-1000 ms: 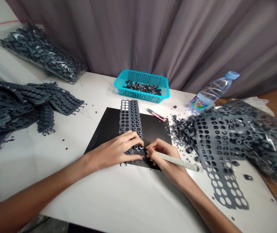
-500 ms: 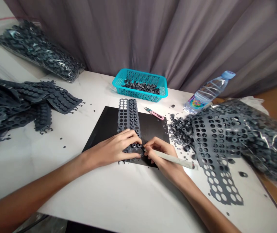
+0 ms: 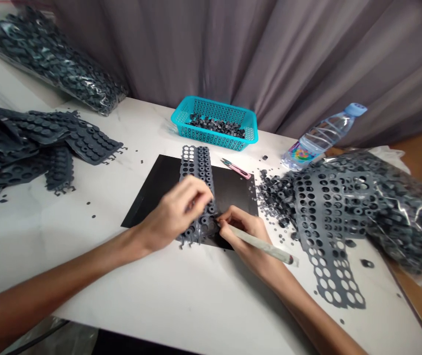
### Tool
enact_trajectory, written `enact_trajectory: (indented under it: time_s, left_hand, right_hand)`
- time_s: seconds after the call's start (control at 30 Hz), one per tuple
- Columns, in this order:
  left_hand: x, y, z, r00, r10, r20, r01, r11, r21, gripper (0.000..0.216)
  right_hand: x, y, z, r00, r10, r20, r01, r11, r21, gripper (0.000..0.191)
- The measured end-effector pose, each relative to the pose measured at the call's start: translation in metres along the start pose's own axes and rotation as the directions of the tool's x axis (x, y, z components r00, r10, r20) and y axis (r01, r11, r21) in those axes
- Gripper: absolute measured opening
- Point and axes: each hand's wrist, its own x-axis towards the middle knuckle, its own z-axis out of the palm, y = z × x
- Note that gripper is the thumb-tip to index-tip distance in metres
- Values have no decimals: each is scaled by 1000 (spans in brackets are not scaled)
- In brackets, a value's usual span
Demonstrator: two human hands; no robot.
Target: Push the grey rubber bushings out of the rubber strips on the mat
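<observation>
A dark grey perforated rubber sheet (image 3: 205,165) lies lengthwise on a black mat (image 3: 155,190), with round rubber pieces in some of its holes. Above the sheet's left side, my left hand (image 3: 177,204) is raised with curled fingers, thumb and fingertips together. Whatever they may pinch is hidden. My right hand (image 3: 246,231) grips a pen-like tool (image 3: 263,244) with a pale, wrapped-looking handle. Its tip end points at the sheet's lower right edge and is covered by the fingers.
Behind the mat stands a turquoise basket (image 3: 214,140) of small black pieces. Pink-handled snips (image 3: 236,168) lie on the mat's far edge. To the right are loose rubber pieces (image 3: 279,195), a water bottle (image 3: 318,138), an emptied-looking sheet (image 3: 324,212) and a filled bag (image 3: 406,212). Rubber sheets (image 3: 44,143) pile up left.
My left hand has lifted off the sheet's lower part and curled its fingers. My right hand stays at the sheet's edge with the tool. The view has shifted slightly.
</observation>
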Motion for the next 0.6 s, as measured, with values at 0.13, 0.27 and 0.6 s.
enact_trajectory:
  time_s: [0.13,0.27,0.6]
  left_hand:
    - [12,-3,-14,936,-350,-39,302,855,-422,23]
    - [10,-10,-12,837,-468,284,532,572,-624,24]
    - [0,3,2,741,-409,533,667,361,-651,30]
  right_hand:
    - [-1,6,-1,998,68,-4,-67,992,110,13]
    - [2,12,-7,985,143,-93,-114,957,266,18]
    - [6,26,-18,968,86,-235,-85,996,17,27]
